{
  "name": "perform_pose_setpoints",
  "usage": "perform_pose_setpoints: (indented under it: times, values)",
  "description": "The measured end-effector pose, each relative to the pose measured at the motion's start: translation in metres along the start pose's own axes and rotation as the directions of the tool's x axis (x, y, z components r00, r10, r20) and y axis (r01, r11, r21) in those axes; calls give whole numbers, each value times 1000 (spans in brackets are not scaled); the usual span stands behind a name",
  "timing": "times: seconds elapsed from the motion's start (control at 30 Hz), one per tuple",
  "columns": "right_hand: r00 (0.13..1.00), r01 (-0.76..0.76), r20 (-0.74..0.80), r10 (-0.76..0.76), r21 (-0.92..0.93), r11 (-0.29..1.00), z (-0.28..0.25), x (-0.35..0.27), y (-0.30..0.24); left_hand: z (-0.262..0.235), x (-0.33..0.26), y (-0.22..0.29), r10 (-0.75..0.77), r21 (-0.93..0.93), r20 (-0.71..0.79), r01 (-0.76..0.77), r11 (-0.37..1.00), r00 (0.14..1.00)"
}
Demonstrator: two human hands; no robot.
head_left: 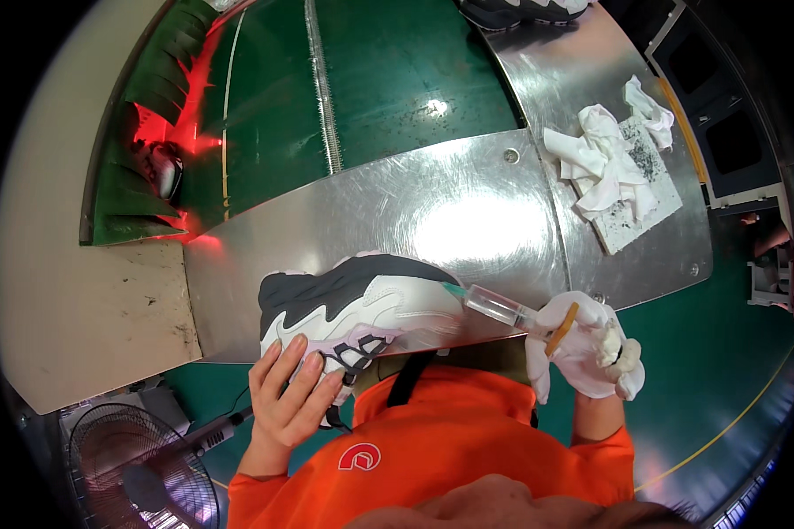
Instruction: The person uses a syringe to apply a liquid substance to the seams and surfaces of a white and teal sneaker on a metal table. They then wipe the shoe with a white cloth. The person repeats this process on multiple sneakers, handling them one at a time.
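A white and dark grey sneaker (388, 304) with pale purple trim lies on its side at the metal table's near edge, sole facing away from me. My bare left hand (293, 397) grips it by the upper near the black laces, fingers spread over its side. My right hand (582, 344), in a white glove, is closed around a clear syringe (496, 306). The syringe's green tip meets the sneaker's toe end, at the sole edge. A tan flat piece (562, 330) crosses the syringe's back end. Against the gloved fingers sits a small white wad (610, 348) with a dark spot.
Beyond the metal table (326, 212) runs a green conveyor belt (397, 79). At left, a red-lit opening with green strip curtains (154, 75) holds another shoe (164, 169). White cloths (604, 163) lie on a stained white pad (653, 212). A fan (141, 467) stands lower left.
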State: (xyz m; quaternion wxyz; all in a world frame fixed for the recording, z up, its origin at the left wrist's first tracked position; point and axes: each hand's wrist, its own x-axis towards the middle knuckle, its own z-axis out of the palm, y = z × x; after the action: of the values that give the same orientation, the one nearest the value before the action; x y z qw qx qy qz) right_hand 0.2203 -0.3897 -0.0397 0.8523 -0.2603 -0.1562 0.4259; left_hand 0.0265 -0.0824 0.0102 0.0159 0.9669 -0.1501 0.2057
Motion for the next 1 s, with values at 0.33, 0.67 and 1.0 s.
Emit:
perform_pose_setpoints:
  times: [0.33,0.67,1.0]
  values:
    - [995,98,3,-99,91,991,-7,-12,24,-3,4,9,-53,-11,3,53,999,999]
    - [992,120,-46,-114,141,983,2,-28,34,3,1,7,-31,-11,-33,31,999,999]
    - [959,233,-190,-212,100,967,30,-31,36,4,0,8,-34,-31,-39,33,999,999]
